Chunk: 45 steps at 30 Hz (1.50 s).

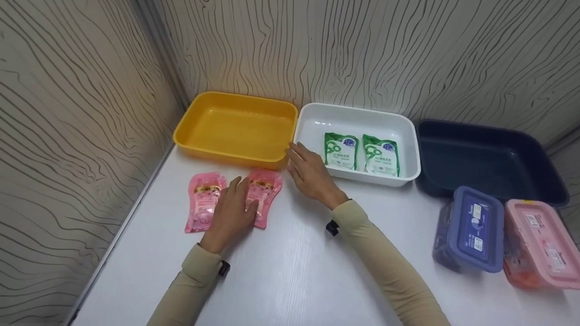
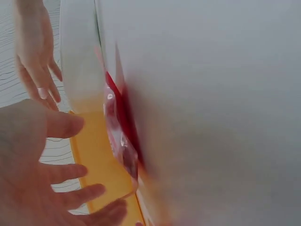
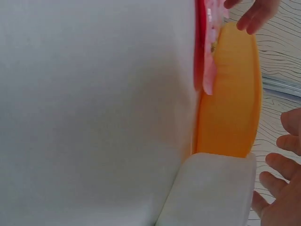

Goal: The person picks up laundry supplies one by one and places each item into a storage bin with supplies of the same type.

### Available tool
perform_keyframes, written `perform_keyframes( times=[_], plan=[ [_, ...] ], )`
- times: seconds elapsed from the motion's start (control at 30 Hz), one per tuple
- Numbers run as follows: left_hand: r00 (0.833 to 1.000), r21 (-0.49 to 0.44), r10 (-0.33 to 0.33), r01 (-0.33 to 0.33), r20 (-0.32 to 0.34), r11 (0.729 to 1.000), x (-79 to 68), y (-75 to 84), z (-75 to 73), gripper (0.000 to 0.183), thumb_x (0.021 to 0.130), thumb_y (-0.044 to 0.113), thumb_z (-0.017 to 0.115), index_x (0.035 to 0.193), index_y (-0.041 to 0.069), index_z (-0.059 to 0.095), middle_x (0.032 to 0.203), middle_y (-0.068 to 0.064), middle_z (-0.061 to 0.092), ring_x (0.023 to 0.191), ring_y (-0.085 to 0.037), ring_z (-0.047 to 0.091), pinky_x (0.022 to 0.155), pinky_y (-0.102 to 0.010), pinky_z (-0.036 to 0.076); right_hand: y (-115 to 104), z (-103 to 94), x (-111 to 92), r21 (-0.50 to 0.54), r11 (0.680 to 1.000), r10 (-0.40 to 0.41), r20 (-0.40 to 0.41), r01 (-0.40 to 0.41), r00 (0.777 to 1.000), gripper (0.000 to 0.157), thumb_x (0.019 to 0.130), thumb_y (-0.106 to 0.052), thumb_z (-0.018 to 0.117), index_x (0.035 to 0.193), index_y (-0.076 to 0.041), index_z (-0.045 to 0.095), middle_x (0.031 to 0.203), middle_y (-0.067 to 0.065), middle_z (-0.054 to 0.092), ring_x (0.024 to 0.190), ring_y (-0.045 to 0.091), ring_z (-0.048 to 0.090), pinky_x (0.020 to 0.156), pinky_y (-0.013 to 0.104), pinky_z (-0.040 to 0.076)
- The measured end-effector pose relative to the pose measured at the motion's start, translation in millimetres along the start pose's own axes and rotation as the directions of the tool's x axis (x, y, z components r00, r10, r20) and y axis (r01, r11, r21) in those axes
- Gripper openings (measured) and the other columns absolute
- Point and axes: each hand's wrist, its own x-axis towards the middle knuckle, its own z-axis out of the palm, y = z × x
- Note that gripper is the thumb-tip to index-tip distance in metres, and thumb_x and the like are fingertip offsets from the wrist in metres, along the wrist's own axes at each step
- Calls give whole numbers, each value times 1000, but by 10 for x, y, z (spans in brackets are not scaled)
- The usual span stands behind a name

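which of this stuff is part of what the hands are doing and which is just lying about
Likely in the work:
- two pink pouches, under the left hand
- yellow tray, near the right hand

Apparently just lying about for now, untouched:
- white tray with two green-and-white packets
- dark blue tray
- blue-lidded box
- pink-lidded box

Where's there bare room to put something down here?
The table is bare between the left sleeve and right sleeve, and between the right sleeve and the blue-lidded box. The yellow tray and navy tray look bare inside too. Crowded spots: the pink pouches by the left hand, and the pink-lidded box beside the blue-lidded box.
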Motion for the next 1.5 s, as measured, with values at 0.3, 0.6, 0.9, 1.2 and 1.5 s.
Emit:
perform_keyframes(
  times=[0.3, 0.6, 0.9, 1.2, 1.5],
  plan=[
    [985, 64, -130, 123, 112, 990, 24, 100, -15, 78, 103, 33, 71, 166, 5, 33, 168, -25, 36, 155, -52, 32, 125, -67, 33, 2, 156, -10, -230, 967, -80, 127, 108, 989, 66, 110, -26, 59, 170, -20, 31, 179, 2, 22, 167, 26, 16, 136, 52, 15],
    [935, -77, -302, 320, 183, 944, 138, 138, -53, 87, 98, 26, 79, 165, 2, 29, 163, -24, 41, 150, -42, 43, 123, -61, 40, -104, 186, 14, -310, 945, -57, 172, 109, 983, 66, 110, -23, 59, 169, -11, 31, 177, 8, 26, 165, 26, 21, 136, 44, 13],
    [885, -196, -395, 445, 248, 874, 201, 20, -137, 56, 99, 22, 75, 145, -1, 52, 127, -18, 65, 105, -28, 63, 89, -39, 61, -171, 199, 34, -284, 955, -43, 173, 91, 984, 64, 110, -22, 60, 167, -8, 34, 176, 10, 30, 164, 27, 25, 136, 42, 14],
    [884, -301, -361, 445, 296, 844, 161, -96, -239, 46, 100, 20, 70, 140, 3, 54, 142, -21, 60, 107, -26, 63, 91, -39, 60, -203, 177, 60, -293, 953, -24, 169, 73, 985, 66, 107, -21, 64, 166, -7, 37, 174, 11, 33, 163, 28, 29, 135, 45, 18],
    [843, -415, -402, 529, 358, 740, 125, -200, -263, 50, 103, 21, 68, 147, 7, 50, 136, -17, 65, 101, -23, 65, 85, -30, 59, -243, 177, 61, -324, 945, 13, 194, 52, 981, 64, 110, -25, 61, 167, -11, 36, 175, 8, 33, 164, 26, 26, 135, 44, 17]
  ],
)
